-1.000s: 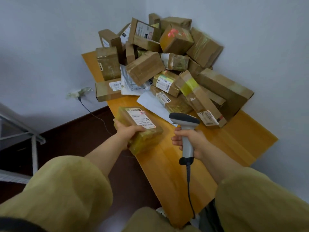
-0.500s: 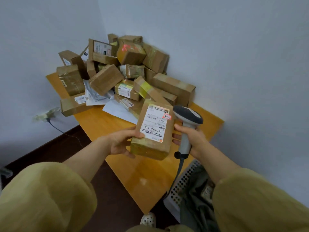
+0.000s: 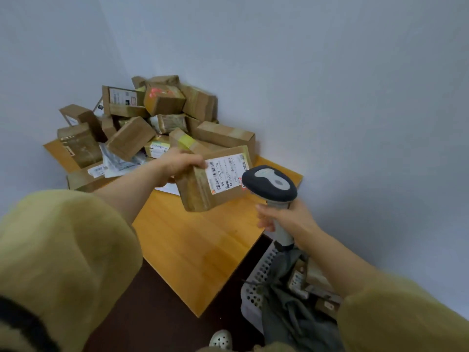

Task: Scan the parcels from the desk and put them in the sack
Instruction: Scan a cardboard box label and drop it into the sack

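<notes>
My left hand [image 3: 179, 163] grips a brown taped parcel [image 3: 200, 189] by its top left edge, holding it above the wooden desk [image 3: 193, 240]. Its white barcode label faces up and is turned sideways. My right hand [image 3: 286, 222] holds the grey handheld scanner [image 3: 270, 186] by the handle, with its head just right of the parcel's label. A pile of brown parcels [image 3: 157, 123] fills the desk's far corner. The grey sack [image 3: 299, 316] sits open in a white perforated basket [image 3: 256, 288] at the lower right, with a few parcels inside.
Grey walls meet behind the pile and run along the desk's right side. White mailer bags [image 3: 116, 161] lie among the parcels at the left. The dark floor shows below the desk's near corner, with a white shoe [image 3: 220, 339] on it.
My left hand has raised the parcel and rotated it so the label lies sideways beside the scanner head. The view has swung right, showing more of the basket and sack.
</notes>
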{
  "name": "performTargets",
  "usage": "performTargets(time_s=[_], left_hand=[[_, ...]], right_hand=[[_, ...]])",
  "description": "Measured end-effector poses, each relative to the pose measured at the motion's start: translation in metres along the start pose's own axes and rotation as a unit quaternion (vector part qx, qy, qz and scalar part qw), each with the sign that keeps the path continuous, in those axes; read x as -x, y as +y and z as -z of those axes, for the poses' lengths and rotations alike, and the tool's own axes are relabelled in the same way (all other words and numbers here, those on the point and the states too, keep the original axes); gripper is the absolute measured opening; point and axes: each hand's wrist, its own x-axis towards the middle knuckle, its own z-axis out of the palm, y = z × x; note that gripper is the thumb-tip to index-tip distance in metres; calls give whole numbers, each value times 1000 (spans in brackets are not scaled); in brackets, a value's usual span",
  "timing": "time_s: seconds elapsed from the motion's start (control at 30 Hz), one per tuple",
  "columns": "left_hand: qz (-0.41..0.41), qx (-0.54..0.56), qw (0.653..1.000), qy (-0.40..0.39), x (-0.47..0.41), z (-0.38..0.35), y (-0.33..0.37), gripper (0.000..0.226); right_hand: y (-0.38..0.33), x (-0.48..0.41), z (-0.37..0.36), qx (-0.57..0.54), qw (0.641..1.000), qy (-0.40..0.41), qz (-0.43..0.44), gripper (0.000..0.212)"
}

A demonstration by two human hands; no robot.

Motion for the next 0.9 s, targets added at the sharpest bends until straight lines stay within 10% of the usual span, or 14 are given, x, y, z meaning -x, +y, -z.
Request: performTargets(time_s=[0.17,0.33,0.8,0.9], left_hand=[[-44,-124,991,-15,-6,11,33,48],[-64,-196,978,0,-10,15,53,101],[-41,-208,974,-80,-21,10,72,50],[-47,-218,972,-79,-19,11,75,75]], right_hand=[[-17,21,4,93,995,-32,-7,23],[-24,35,21,108,993,-36,-28,15],[-16,54,43,188,982,-10,1,17],[-18,56,44,188,982,-4,8,17]])
